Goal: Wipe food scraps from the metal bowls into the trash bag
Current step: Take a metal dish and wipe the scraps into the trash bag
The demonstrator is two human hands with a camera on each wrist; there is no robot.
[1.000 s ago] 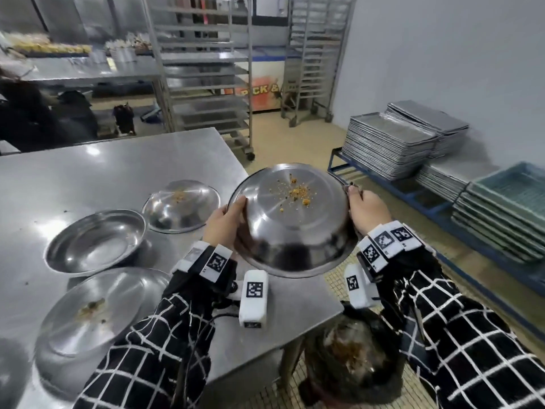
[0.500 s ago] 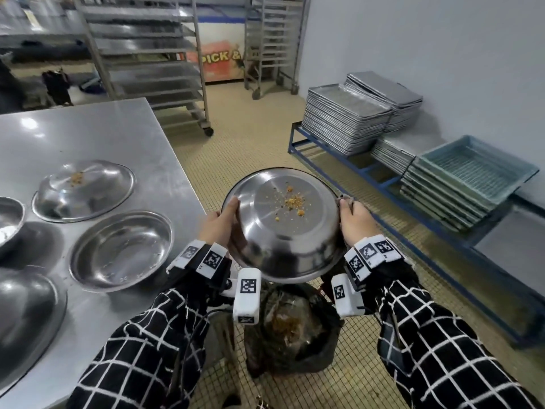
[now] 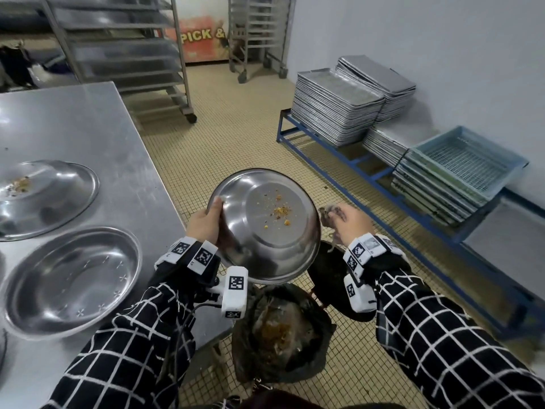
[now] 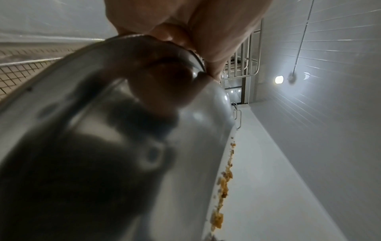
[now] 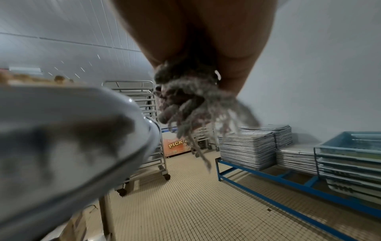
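Note:
A metal bowl [image 3: 265,228] with orange food scraps [image 3: 281,211] on its upturned surface hangs tilted above the black trash bag [image 3: 283,335] on the floor. My left hand [image 3: 206,222] grips the bowl's left rim, thumb on top; the left wrist view shows that rim [image 4: 198,60] under my fingers and the scraps [image 4: 224,177] along the bowl's edge. My right hand [image 3: 345,219] is just off the bowl's right rim and clutches a grey stringy rag [image 3: 327,215], which dangles from my fingers in the right wrist view [image 5: 193,106].
On the steel table [image 3: 88,128] at the left stand an upturned bowl with scraps [image 3: 44,196] and a clean bowl [image 3: 73,278]. Stacked metal trays [image 3: 336,107] and blue crates [image 3: 460,172] sit on a low blue rack at the right. Wheeled racks [image 3: 132,54] stand behind.
The bowl moved off the table's corner to above the trash bag. My right hand let go of the bowl's rim and now holds only the rag beside it.

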